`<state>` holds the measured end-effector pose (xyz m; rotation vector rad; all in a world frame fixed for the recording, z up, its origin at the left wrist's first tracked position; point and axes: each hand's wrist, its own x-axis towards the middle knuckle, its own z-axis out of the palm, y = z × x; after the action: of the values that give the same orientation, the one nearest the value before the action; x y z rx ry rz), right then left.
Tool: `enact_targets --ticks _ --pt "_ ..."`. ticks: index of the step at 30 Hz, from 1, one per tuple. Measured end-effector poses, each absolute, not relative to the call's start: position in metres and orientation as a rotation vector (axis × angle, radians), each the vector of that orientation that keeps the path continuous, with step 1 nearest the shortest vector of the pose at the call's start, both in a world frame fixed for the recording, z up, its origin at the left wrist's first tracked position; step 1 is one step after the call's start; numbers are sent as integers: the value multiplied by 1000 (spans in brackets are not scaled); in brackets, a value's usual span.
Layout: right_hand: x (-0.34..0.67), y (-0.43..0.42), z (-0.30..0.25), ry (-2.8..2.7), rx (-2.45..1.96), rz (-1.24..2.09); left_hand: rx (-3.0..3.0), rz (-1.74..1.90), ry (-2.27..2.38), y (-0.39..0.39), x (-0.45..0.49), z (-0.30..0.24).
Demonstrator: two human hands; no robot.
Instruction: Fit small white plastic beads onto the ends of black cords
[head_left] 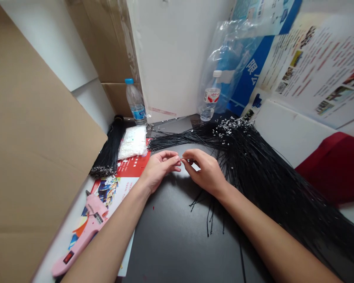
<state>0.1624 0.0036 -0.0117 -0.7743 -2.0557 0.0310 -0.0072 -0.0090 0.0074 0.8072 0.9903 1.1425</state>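
My left hand [161,169] and my right hand [203,171] meet fingertip to fingertip above the dark tabletop [177,236]. Both pinch a small pale piece between thumb and forefinger, and my right hand also seems to grip a thin black cord. A large heap of black cords with small white tips [253,169] spreads from the middle to the right, partly under my right forearm. A few loose cords [209,212] lie below my right wrist.
A tied black cord bundle [110,151] and a bag of white pieces [133,142] lie at the left. A pink glue gun [82,232] rests on a printed sheet. Two water bottles [135,103] [211,100] stand at the back. Cardboard [32,137] walls the left; red cloth [336,165] lies right.
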Motion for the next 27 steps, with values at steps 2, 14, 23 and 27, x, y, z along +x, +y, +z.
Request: enact_targets --ticks 2,14,23,27 --pt "163 3 -11 -2079 -772 -29 810 1147 985 -9 -8 7" --pt "164 2 -9 -2099 -965 355 1190 1264 1082 -8 -6 7" --pt "164 4 -8 -1982 -954 479 1192 1306 1098 -7 -6 6" --pt "166 6 -11 -1964 -958 431 1127 1289 1093 -6 -7 5"
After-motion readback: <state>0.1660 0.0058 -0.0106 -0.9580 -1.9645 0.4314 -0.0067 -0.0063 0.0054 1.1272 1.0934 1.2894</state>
